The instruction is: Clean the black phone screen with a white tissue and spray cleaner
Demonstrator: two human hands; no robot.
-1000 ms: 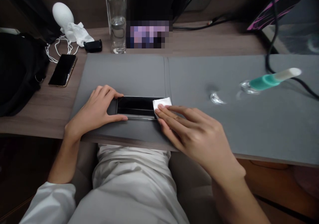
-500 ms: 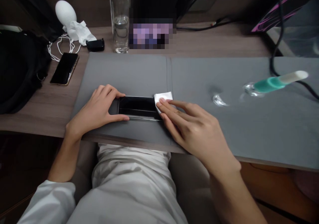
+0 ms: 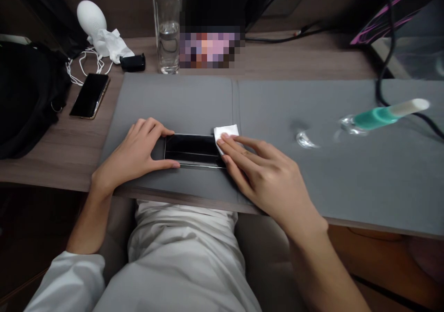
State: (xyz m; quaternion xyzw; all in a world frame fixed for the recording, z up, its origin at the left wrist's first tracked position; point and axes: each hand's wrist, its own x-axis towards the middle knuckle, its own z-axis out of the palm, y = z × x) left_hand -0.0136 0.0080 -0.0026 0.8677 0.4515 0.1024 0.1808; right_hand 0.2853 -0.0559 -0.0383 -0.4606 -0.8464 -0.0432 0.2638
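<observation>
A phone [image 3: 190, 149] with a glossy black screen lies flat on the grey desk mat. My left hand [image 3: 133, 148] grips its left end, thumb on the near edge and fingers at the far edge. Over the right end, my right hand [image 3: 267, 171] presses a folded white wipe [image 3: 226, 131] against the screen with its fingertips. That hand and the wipe hide the phone's right end. Off to the right stands a bottle [image 3: 374, 119] with a teal band and a white top. A small clear cap [image 3: 305, 139] lies beside it.
Beyond the mat [image 3: 277, 94] stands a glass water bottle [image 3: 169, 44]. At the left are a second phone [image 3: 90, 95], a black case [image 3: 133, 63], white cables [image 3: 92, 62] and a black bag [image 3: 31, 99]. A black cable [image 3: 379, 83] crosses the right side.
My right hand and the wipe have shifted slightly left and away from me along the phone. My left hand and the phone have stayed in place.
</observation>
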